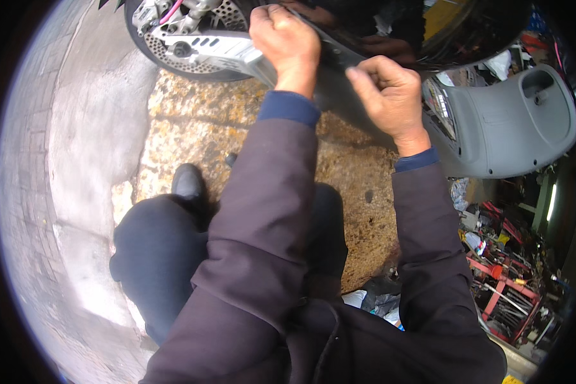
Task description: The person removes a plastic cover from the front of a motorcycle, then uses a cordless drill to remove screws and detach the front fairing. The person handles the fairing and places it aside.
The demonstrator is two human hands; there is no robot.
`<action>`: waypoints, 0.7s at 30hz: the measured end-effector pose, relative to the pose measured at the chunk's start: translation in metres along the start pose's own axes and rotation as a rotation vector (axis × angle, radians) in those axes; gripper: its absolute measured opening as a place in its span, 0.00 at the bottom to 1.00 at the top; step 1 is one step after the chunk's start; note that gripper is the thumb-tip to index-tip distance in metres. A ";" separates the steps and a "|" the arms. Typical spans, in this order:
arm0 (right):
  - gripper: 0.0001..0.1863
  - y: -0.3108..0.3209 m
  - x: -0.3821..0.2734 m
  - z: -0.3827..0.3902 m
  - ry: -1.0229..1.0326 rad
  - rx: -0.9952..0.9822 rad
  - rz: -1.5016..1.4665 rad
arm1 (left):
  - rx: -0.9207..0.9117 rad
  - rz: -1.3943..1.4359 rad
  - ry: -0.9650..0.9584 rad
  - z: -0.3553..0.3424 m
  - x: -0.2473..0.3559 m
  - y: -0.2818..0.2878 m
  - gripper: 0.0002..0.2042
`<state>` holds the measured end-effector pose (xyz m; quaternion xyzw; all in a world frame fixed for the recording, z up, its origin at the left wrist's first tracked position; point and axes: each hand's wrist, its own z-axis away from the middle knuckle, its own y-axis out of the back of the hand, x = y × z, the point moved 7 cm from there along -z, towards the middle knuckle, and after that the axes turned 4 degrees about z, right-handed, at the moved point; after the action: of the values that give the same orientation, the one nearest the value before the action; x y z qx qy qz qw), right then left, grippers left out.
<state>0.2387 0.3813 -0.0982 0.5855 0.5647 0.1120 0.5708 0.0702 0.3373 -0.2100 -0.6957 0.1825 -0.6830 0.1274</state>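
Observation:
My left hand (285, 46) is closed in a fist at the lower edge of a glossy black body panel (473, 32) of a scooter or motorcycle. What it grips is hidden under the fingers. Just left of it lies a silver metal arm (217, 50) with slots, in front of a wheel with a drilled brake disc (227, 16). My right hand (390, 99) has its fingers curled and thumb bent in beside the panel's underside. Anything between those fingers cannot be made out. Below both hands runs a dark grey part (339, 96), partly covered by them.
A large grey plastic panel (499, 121) stands right of my right hand. Beyond it are a red metal rack (509, 294) with tools and assorted clutter. My knee (157, 256) and black shoe (189, 182) are on stained concrete (192, 102); plastic bags (381, 301) lie near my body.

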 end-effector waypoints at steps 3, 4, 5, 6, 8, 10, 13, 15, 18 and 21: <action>0.08 0.002 -0.007 0.006 0.024 -0.006 0.067 | -0.016 -0.050 0.006 0.002 0.006 0.001 0.13; 0.08 0.005 -0.008 0.008 0.027 0.030 0.087 | -0.017 -0.078 -0.007 0.001 0.008 0.002 0.13; 0.08 0.008 -0.008 0.010 0.026 0.065 0.106 | -0.019 -0.108 -0.018 0.001 0.009 0.002 0.13; 0.08 0.008 -0.006 0.010 0.012 0.072 0.113 | -0.009 -0.049 0.026 0.002 0.005 0.002 0.13; 0.08 0.008 -0.002 0.011 0.014 0.090 0.099 | -0.010 0.015 0.017 0.002 0.003 0.000 0.14; 0.09 0.009 0.003 0.009 0.036 0.114 0.093 | -0.013 0.044 -0.001 -0.001 0.001 -0.005 0.14; 0.09 0.010 0.009 0.005 0.060 0.165 0.057 | -0.022 0.025 -0.014 -0.001 0.000 -0.006 0.12; 0.09 0.008 0.010 0.006 0.034 0.133 0.067 | -0.032 0.049 0.001 -0.004 0.001 -0.005 0.11; 0.09 -0.001 -0.011 0.013 0.181 0.024 0.111 | -0.040 0.055 0.065 0.001 -0.001 -0.003 0.12; 0.11 -0.024 -0.040 0.024 0.392 -0.141 0.165 | -0.057 -0.081 -0.131 -0.004 0.011 -0.001 0.11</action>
<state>0.2312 0.3301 -0.1042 0.5552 0.6059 0.3091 0.4787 0.0668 0.3341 -0.1994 -0.7491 0.1646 -0.6351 0.0916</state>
